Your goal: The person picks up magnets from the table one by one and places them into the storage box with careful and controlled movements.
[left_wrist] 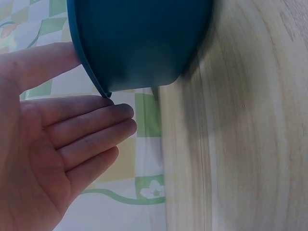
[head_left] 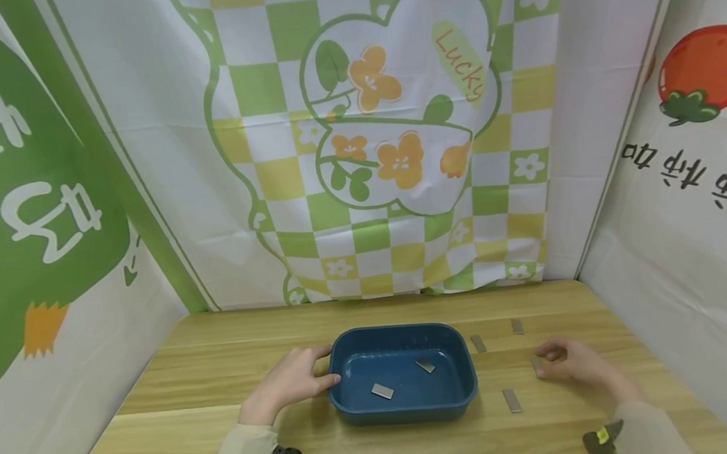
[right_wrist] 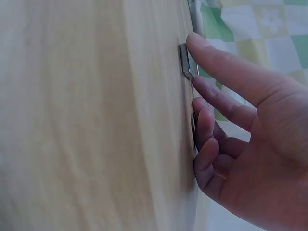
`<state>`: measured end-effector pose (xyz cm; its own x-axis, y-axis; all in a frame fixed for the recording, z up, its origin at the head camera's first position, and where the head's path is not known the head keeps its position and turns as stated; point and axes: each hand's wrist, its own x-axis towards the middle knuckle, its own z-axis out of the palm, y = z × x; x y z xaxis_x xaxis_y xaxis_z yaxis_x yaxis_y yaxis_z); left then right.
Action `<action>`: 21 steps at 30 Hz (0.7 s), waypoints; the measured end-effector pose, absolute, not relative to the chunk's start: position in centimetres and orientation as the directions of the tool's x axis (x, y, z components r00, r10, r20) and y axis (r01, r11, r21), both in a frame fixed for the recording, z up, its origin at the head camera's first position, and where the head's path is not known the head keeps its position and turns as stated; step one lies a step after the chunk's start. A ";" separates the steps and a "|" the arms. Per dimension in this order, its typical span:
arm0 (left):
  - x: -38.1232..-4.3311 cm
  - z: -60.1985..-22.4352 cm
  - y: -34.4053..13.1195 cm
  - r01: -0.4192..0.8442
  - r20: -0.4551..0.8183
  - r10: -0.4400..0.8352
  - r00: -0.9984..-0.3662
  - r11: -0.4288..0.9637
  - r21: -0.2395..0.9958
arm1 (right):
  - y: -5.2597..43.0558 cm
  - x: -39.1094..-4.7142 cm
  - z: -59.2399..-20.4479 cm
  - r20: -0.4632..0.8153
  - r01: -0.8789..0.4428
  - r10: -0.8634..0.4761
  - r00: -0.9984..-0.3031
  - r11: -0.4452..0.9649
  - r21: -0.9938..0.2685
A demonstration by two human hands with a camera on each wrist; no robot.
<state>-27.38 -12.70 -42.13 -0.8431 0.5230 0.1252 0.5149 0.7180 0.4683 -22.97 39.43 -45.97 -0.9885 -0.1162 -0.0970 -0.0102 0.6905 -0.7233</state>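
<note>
A blue rectangular plastic bin (head_left: 406, 415) stands on the table with two small flat silver-grey metal blocks (head_left: 382, 391) inside. My left hand (head_left: 295, 384) is at its left end, thumb and forefinger touching the rim; in the left wrist view the other fingers (left_wrist: 91, 137) extend straight beside it. Right of the bin, my right hand (head_left: 568, 364) pinches a small metal block (right_wrist: 185, 61) at the tabletop between thumb and forefinger, its remaining fingers curled. Three more blocks lie nearby: one by the bin (head_left: 478, 343), one farther back (head_left: 517, 326), one nearer the front (head_left: 511, 400).
The wooden table (head_left: 233, 346) reaches back to a green and yellow checked curtain (head_left: 371, 254). Printed white cloth walls flank it on the left (head_left: 151, 323) and right (head_left: 674, 305).
</note>
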 end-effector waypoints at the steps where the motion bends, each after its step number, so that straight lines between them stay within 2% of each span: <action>1: -27.4 -42.1 -12.7 0.515 0.125 0.523 -0.843 0.718 0.469 | 39.3 -23.0 -45.9 -0.097 -0.006 -0.108 -0.989 0.696 -0.718; 14: -27.4 -42.0 -12.7 0.518 0.128 0.524 -0.842 0.722 0.459 | 39.8 -23.4 -46.4 -0.092 -0.016 -0.114 -0.989 0.709 -0.705; 18: -27.4 -42.1 -12.7 0.516 0.126 0.522 -0.843 0.723 0.459 | 40.1 -23.6 -46.5 -0.081 -0.037 -0.134 -0.988 0.699 -0.714; 21: -27.4 -42.1 -12.8 0.515 0.126 0.520 -0.845 0.724 0.459 | 40.2 -23.6 -46.6 -0.102 -0.005 -0.126 -0.987 0.653 -0.757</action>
<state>-27.44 -12.75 -42.12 -0.8446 0.5203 0.1265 0.5147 0.7239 0.4594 -23.55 40.20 -46.62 -0.9868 -0.1260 -0.1017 -0.0053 0.6529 -0.7575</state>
